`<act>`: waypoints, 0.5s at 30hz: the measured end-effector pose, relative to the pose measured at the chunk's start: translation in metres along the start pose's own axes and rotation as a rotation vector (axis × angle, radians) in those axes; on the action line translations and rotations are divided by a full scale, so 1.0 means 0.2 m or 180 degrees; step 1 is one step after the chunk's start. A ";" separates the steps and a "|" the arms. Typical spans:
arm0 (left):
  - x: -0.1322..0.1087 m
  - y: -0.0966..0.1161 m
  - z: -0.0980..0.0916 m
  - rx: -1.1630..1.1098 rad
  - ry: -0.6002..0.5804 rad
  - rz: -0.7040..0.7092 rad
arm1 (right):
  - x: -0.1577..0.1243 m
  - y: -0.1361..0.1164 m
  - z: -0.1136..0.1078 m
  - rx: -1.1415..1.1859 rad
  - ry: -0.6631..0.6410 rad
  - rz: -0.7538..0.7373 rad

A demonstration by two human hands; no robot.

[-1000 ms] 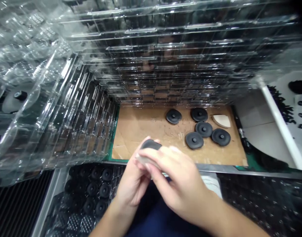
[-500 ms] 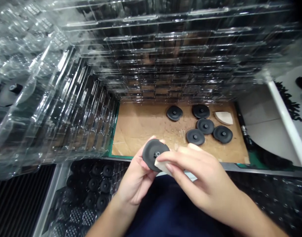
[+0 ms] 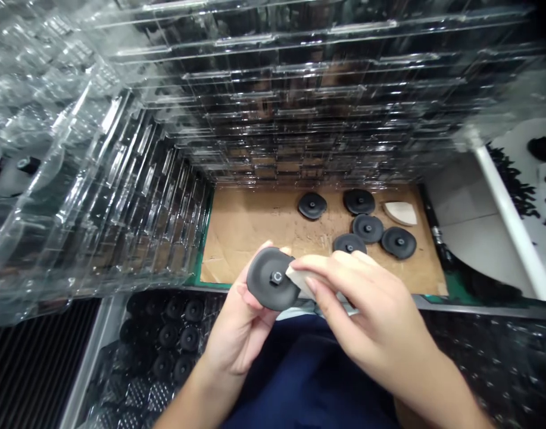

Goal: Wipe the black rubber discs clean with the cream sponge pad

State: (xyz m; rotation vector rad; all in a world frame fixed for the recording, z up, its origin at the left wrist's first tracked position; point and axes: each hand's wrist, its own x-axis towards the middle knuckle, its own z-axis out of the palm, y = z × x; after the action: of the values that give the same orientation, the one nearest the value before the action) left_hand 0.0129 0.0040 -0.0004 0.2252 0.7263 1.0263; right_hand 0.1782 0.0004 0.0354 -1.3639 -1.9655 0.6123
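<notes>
Cardboard lines a green bench beside stacked clear trays. Over its near edge, the left hand grips a black disc; the right hand pinches a pale wedge, perhaps touching the disc.

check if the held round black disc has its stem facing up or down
Up, toward the camera: the round black disc in the left hand shows its central stem.

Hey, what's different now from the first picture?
The black disc in the left hand has turned, so its knob shows. The right hand, pinching a pale pad, moved right, to the disc's edge. Neither was let go. The five discs on the cardboard stayed put.
</notes>
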 end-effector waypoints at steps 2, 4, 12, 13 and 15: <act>0.00 0.01 0.00 0.0022 0.0034 0.0055 | 0.01 -0.01 0.01 0.0050 0.0090 -0.0009; -0.01 0.02 0.00 0.0030 0.0057 0.0095 | 0.01 0.00 0.02 0.0136 0.0117 0.0044; 0.02 0.00 -0.02 -0.0348 0.0436 -0.0046 | -0.12 0.14 0.08 0.0498 0.0102 0.0836; 0.03 0.00 -0.02 -0.0400 0.0529 -0.0070 | -0.15 0.15 0.10 0.0535 0.0033 0.0925; 0.03 0.00 -0.02 -0.0476 0.0694 -0.0103 | -0.20 0.16 0.14 0.0566 -0.0073 0.1087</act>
State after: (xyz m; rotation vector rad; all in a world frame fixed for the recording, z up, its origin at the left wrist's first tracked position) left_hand 0.0132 0.0086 -0.0062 -0.0285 0.8429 1.0793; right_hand 0.1880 -0.0262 -0.0163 -1.5954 -1.6601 0.9406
